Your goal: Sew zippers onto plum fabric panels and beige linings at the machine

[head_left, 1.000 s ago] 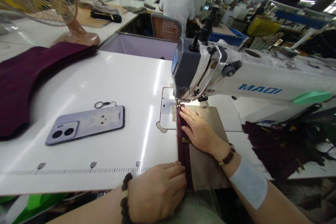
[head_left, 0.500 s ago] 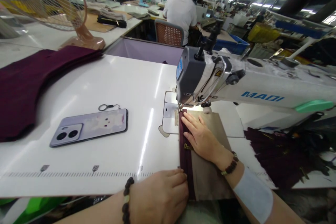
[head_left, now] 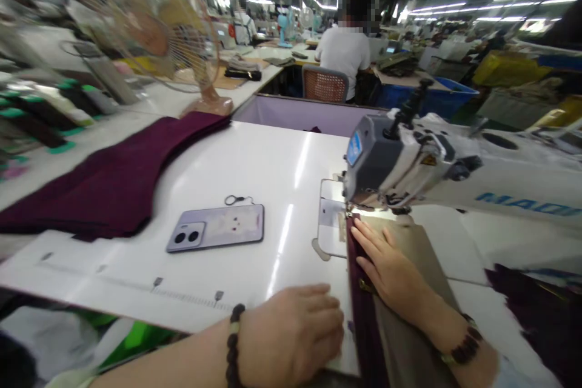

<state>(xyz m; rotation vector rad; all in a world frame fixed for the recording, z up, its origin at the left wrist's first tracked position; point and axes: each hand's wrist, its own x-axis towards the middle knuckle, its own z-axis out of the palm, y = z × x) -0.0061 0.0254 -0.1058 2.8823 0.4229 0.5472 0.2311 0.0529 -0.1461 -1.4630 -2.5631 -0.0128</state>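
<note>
My right hand [head_left: 393, 270] lies flat, fingers stretched out, on a khaki fabric piece [head_left: 421, 248] with a maroon zipper strip [head_left: 367, 333] along its left side. Just below the fingers shows a brass zipper pull [head_left: 365, 285]. The strip's far end is under the needle area of a sewing machine [head_left: 375, 154]. To the left of the strip, my left hand [head_left: 291, 330] hovers over the table edge, fingers loosely extended and apart from the fabric, holding nothing.
A phone [head_left: 227, 225] with a ring strap lies on the white table [head_left: 204, 163]. Stacked maroon fabric [head_left: 104, 176] is at left, near a fan [head_left: 209, 100] and thread cones [head_left: 36, 115]. More maroon pieces [head_left: 536, 309] lie at right. A person [head_left: 343, 48] sits ahead.
My left hand has let go of the strip's near end and moved slightly left of it, fingers opening. My right hand stays on the fabric. The view has swung left.
</note>
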